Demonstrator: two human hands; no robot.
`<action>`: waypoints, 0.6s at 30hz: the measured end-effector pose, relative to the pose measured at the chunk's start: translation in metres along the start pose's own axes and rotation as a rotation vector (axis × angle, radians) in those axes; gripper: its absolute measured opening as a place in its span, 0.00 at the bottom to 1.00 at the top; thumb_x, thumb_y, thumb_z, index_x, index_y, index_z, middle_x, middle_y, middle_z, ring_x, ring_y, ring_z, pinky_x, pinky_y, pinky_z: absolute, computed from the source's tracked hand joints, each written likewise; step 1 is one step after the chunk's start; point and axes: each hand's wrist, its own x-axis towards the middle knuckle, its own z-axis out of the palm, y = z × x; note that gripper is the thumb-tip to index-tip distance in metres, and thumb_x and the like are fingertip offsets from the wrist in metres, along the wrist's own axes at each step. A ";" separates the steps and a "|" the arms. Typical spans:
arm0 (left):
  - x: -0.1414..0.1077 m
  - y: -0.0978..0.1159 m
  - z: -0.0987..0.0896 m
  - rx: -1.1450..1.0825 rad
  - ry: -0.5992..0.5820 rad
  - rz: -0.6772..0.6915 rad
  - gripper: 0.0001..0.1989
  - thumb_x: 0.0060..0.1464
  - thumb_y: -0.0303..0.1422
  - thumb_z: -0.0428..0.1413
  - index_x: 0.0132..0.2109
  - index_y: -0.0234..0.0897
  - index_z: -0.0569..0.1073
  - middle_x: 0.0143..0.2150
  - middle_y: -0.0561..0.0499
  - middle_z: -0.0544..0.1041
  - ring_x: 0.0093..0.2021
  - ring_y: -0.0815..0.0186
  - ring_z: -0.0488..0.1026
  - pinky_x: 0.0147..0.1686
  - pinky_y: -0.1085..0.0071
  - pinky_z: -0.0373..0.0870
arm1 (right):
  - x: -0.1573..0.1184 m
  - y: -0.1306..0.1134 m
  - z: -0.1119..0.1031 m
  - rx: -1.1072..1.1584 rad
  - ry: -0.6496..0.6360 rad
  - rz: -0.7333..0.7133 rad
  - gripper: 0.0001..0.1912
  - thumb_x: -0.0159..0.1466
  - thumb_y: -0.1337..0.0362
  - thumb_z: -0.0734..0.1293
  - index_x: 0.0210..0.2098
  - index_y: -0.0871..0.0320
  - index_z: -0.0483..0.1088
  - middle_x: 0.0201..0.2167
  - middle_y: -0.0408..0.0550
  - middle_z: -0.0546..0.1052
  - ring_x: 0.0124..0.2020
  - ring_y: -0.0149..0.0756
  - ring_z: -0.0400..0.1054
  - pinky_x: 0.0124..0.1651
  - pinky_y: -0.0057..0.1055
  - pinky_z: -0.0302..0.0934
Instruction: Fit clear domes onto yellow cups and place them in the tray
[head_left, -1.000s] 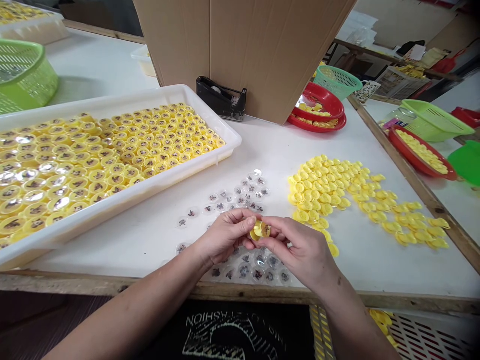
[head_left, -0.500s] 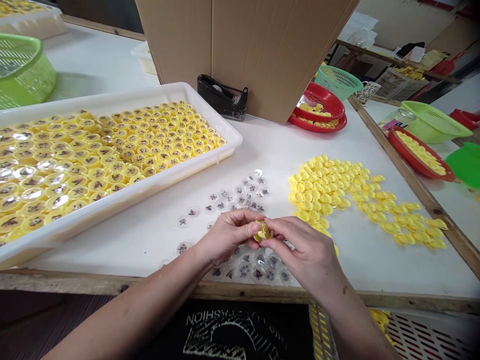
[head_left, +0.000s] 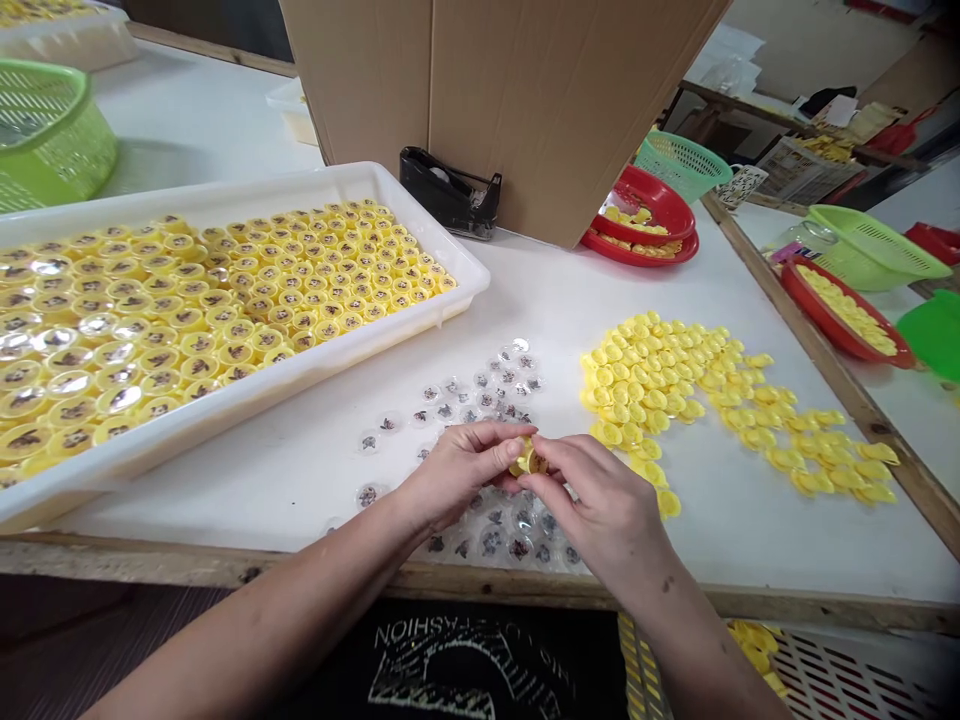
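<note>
Between both hands is a small round yellow plastic piece [head_left: 527, 460], with a dark printed picture partly showing on it. My left hand [head_left: 469, 468] pinches its left side between thumb and fingers. From the right, my right hand [head_left: 600, 490] grips its edge with thumb and fingertips. Beneath and around the hands lie clear round discs [head_left: 491, 541] with small printed pictures; some are hidden by the hands. To the right of my right hand, loose yellow pieces [head_left: 637, 370] spread over the white tabletop [head_left: 277, 480].
A white tray [head_left: 420, 325] filled with yellow printed pieces stands at left. Behind are a black tape dispenser [head_left: 450, 193], a cardboard box [head_left: 510, 110] and stacked red plates [head_left: 667, 215]. A green basket [head_left: 56, 150] is far left. A wooden strip [head_left: 810, 345] edges the table.
Both hands keep hold of the yellow piece, which has turned slightly between the fingers. The whole view has shifted a little; nothing else has visibly moved.
</note>
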 end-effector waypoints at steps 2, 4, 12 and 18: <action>0.000 0.000 0.000 0.024 -0.021 0.019 0.19 0.48 0.39 0.63 0.45 0.34 0.75 0.36 0.48 0.76 0.33 0.70 0.72 0.34 0.73 0.69 | 0.000 0.000 0.005 -0.029 0.037 0.009 0.07 0.62 0.69 0.65 0.41 0.61 0.71 0.32 0.49 0.74 0.31 0.32 0.70 0.35 0.28 0.67; -0.001 -0.001 0.001 0.091 -0.045 0.078 0.20 0.46 0.37 0.64 0.46 0.34 0.74 0.36 0.49 0.76 0.34 0.70 0.72 0.36 0.72 0.69 | -0.001 0.001 0.009 -0.032 0.061 0.022 0.07 0.63 0.69 0.64 0.41 0.60 0.71 0.31 0.48 0.74 0.31 0.33 0.70 0.35 0.29 0.67; 0.000 -0.001 0.002 0.460 0.058 0.233 0.14 0.48 0.36 0.62 0.40 0.33 0.72 0.36 0.47 0.75 0.35 0.65 0.71 0.35 0.70 0.67 | -0.013 0.028 0.014 0.471 -0.089 0.438 0.16 0.59 0.60 0.67 0.47 0.55 0.69 0.40 0.50 0.76 0.36 0.37 0.73 0.37 0.28 0.70; -0.003 0.008 0.004 0.847 0.177 0.279 0.09 0.45 0.29 0.60 0.38 0.37 0.78 0.32 0.52 0.75 0.33 0.66 0.70 0.32 0.73 0.64 | -0.018 0.047 0.037 0.852 -0.167 0.676 0.17 0.52 0.56 0.72 0.39 0.58 0.74 0.37 0.51 0.79 0.38 0.43 0.75 0.39 0.28 0.71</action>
